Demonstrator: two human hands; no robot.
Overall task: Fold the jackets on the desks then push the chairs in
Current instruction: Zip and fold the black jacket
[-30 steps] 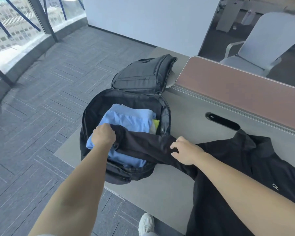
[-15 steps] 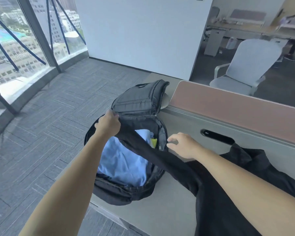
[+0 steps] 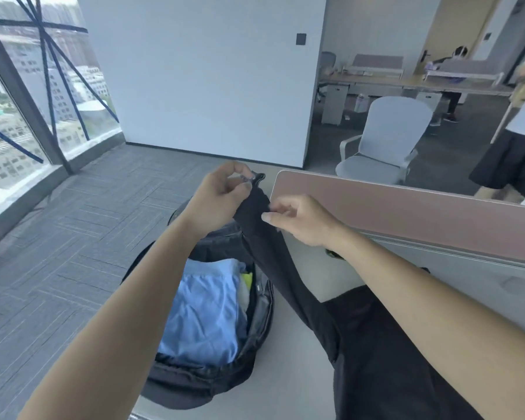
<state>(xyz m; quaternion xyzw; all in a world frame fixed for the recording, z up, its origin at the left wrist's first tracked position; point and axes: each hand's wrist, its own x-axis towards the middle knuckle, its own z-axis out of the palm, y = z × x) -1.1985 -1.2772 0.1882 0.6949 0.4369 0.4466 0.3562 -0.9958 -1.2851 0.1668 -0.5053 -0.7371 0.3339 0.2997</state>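
Note:
A black jacket (image 3: 385, 353) lies on the grey desk (image 3: 300, 386) at the lower right. One sleeve (image 3: 273, 253) is stretched up and to the left, above an open backpack. My left hand (image 3: 219, 195) pinches the cuff end of that sleeve, raised in the air. My right hand (image 3: 300, 219) pinches the sleeve a little lower, just right of the left hand. A light grey chair (image 3: 382, 144) stands beyond the desk's divider, pulled away from it.
An open black backpack (image 3: 212, 380) with blue clothes (image 3: 206, 316) sits on the desk's left end. A pinkish divider panel (image 3: 406, 210) runs along the desk's far side. A person (image 3: 515, 147) stands at the right edge. Windows and carpeted floor are to the left.
Both hands have lifted the sleeve up from the backpack, and the right hand has moved close to the left near the cuff. The view has tilted up.

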